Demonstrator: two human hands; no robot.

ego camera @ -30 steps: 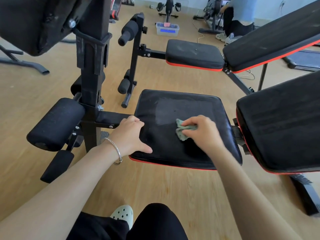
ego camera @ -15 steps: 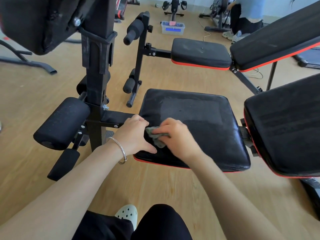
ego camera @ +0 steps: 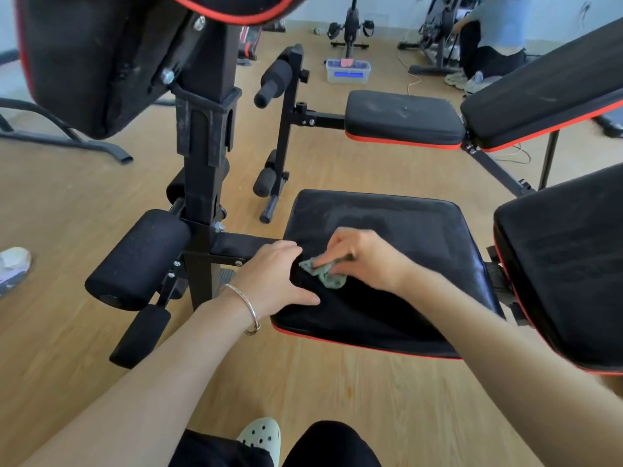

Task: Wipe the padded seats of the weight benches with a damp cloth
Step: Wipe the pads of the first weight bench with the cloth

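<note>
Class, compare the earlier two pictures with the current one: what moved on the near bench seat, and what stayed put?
The right hand slid the green cloth leftward across the near seat, from its middle to beside the left hand, keeping hold of it. The left hand stayed braced on the seat's left edge; nothing was let go.

The padded seat [ego camera: 397, 230] looks like black vinyl, faintly glossy with dull streaks toward its far edge (red piping along the near edge). The cloth [ego camera: 325, 273] is crumpled green terry, rough and matt. The frame post [ego camera: 205, 156] is scuffed black-painted metal; the roller [ego camera: 138, 257] is matt foam. The floor [ego camera: 84, 203] is smooth wood-look.
</note>
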